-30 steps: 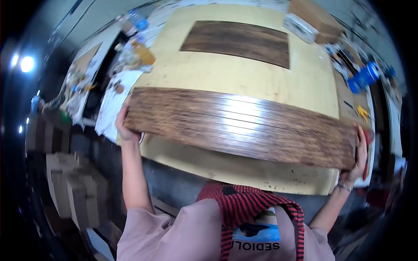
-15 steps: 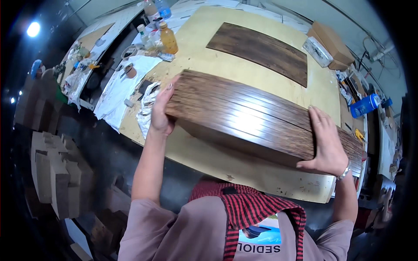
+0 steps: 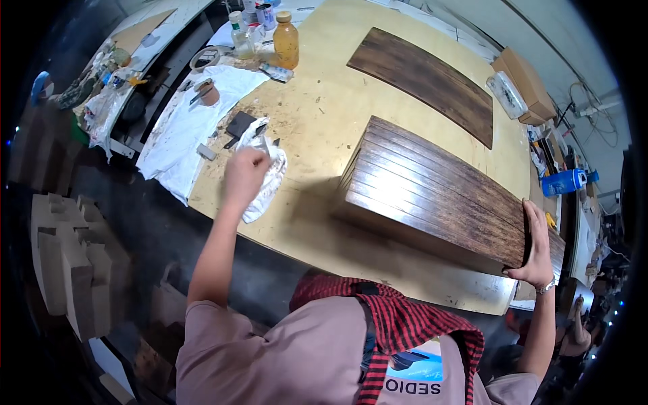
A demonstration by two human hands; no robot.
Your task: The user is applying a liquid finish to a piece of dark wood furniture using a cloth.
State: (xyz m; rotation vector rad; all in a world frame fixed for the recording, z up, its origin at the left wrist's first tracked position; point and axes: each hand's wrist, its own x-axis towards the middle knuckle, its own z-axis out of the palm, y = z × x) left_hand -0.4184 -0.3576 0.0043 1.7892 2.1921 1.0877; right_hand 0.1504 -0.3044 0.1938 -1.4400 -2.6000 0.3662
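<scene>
A long brown wooden box (image 3: 425, 189) with grooved lines and a glossy top lies across the near right of the table. My right hand (image 3: 536, 250) grips its right end, fingers stretched over the top and thumb at the near edge. Over to the left, my left hand (image 3: 244, 172) is off the box, its fingers curled closed on a crumpled white cloth (image 3: 271, 183). Beside that cloth lie a dark flat pad (image 3: 241, 125) and a small grey block (image 3: 206, 152).
A dark wooden board (image 3: 425, 84) lies flat on the far part of the table (image 3: 317, 108). At the far left stand an amber bottle (image 3: 286, 44), a clear bottle (image 3: 241, 37) and a brown cup (image 3: 208, 93). A cardboard box (image 3: 526, 84) and blue canister (image 3: 563, 182) are on the right.
My left hand has let go of the box's left end and moved left to the white cloth. The box has come down and to the right, with my right hand still on it.
</scene>
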